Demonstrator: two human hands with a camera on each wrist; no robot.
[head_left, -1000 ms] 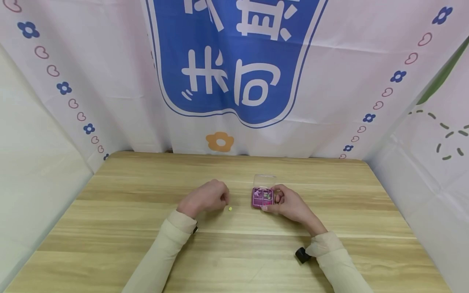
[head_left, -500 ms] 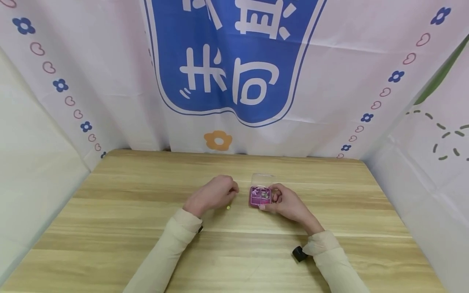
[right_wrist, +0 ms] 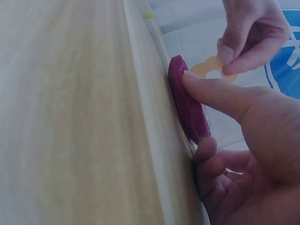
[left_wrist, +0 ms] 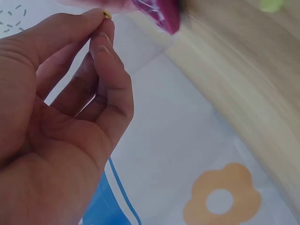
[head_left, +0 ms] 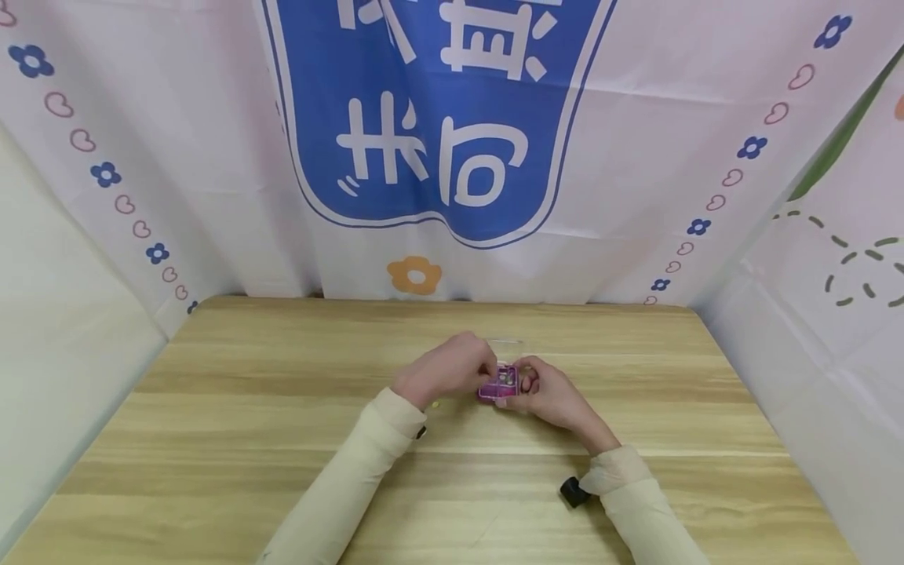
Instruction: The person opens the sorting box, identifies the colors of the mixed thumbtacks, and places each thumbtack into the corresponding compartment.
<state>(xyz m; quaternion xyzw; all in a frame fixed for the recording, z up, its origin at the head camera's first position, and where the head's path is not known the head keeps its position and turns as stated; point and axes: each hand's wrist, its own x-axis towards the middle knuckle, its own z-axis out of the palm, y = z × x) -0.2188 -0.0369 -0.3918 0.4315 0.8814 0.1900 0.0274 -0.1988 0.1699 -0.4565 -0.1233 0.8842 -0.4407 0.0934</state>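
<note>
My left hand (head_left: 450, 367) is over the left part of a small magenta pill box (head_left: 500, 391). In the left wrist view its thumb and forefinger pinch a tiny yellow pill (left_wrist: 108, 15). My right hand (head_left: 554, 395) holds the box on the table from the right, thumb along the near side and fingers curled at the right. The box's clear lid (head_left: 504, 340) stands open at the back. Small green and pink pieces lie in its compartments; the left ones are partly hidden by the left hand. A yellow-green pill (right_wrist: 149, 14) lies on the table, left of the box.
The wooden table (head_left: 282, 471) runs back to a white cloth (head_left: 607, 188) with a blue printed sign. White cloth also hangs at both sides. A black wrist device (head_left: 574, 492) sits by the right cuff.
My left hand has moved right and away from the loose pill on the table, up to and over the pill box. The right hand keeps its hold on the box.
</note>
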